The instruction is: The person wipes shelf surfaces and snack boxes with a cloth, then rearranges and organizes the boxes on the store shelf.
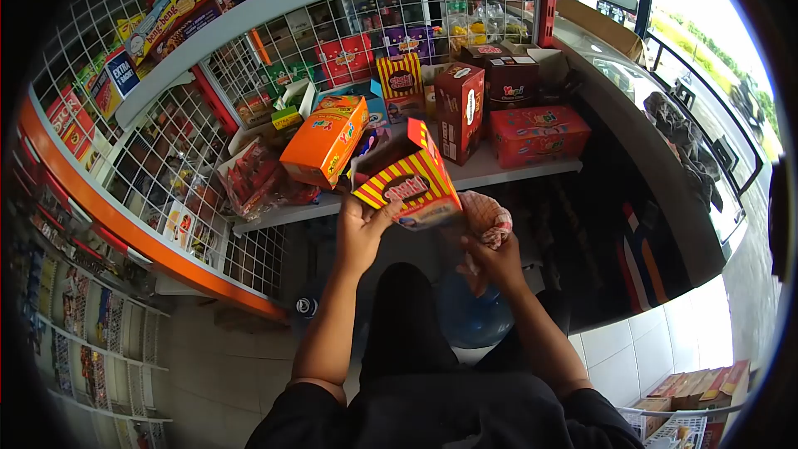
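My left hand is closed on the lower left edge of a yellow-and-red striped snack box, its thumb on the front. The box is tilted, and its top flap stands up. In my right hand is a bunched checked cloth, just beside the right side of the box. Behind, on the shelf, lie an orange Yupi box, a tall brown box and a pink-red Yupi box. A second striped box stands further back.
A wire grid backs the white shelf. Bagged red packets lie at its left end, and a dark brown Yupi box stands at the back right. Beneath my hands is a blue water jug. Cartons stand at the lower right.
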Tool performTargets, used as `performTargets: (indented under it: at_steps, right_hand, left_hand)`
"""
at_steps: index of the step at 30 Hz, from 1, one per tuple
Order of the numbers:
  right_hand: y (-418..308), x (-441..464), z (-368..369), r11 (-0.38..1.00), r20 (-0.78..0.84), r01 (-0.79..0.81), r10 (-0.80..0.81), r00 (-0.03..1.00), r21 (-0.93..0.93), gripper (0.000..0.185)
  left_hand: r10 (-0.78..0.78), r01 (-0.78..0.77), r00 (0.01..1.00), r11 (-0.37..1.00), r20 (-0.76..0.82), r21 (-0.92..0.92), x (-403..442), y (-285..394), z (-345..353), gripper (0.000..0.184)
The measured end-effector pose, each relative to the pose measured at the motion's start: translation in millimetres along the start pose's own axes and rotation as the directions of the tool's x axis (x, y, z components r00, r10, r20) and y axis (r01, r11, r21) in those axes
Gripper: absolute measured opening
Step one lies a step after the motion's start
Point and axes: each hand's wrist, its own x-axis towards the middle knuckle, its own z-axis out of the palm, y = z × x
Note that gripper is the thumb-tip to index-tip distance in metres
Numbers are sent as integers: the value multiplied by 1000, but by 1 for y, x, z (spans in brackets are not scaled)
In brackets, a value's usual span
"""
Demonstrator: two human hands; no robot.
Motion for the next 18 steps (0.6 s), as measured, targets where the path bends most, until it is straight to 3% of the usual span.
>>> performTargets:
  at_steps: [1, 3, 5, 6, 7, 11, 13, 15, 18]
  right_hand:
    - [7, 2, -6, 1000, 8, 1, -1, 1000, 2, 31]
    - [24, 4, -21, 987, -115, 160, -162, 980, -26, 29]
    - [34, -1, -38, 975, -120, 219, -215, 969, 19, 27]
    - [42, -4, -50, 988, -146, 138, -146, 978, -67, 27]
    - [51, -8, -63, 987, -176, 52, -79, 981, -151, 28]
    - [98, -17, -103, 995, -208, -16, -4, 978, -98, 25]
    - [111, -21, -114, 975, -296, 105, -161, 941, -198, 19]
    - [132, -25, -127, 978, -338, 104, -161, 927, -182, 19]
    - [143, -32, -137, 984, -369, 87, -138, 919, -153, 19]
  left_hand:
    - [36, -35, 999, 992, -5, 120, 10, 9, -6, 36]
    - [82, -87, 990, 995, -113, -43, 29, 35, -4, 32]
    - [238, -232, 963, 971, -126, 61, 52, 39, -8, 29]
    - [361, -348, 923, 931, -137, 110, 66, 43, -3, 28]
    - [417, -366, 903, 875, -107, 317, 83, 31, -13, 34]
    - [561, -465, 825, 745, -73, 477, 143, 9, 9, 43]
    - [546, -389, 833, 697, -94, 603, 170, -13, 16, 45]
    - [443, -233, 886, 680, -136, 695, 184, -25, 27, 48]
    - [383, -162, 916, 628, -122, 761, 209, -56, 27, 49]
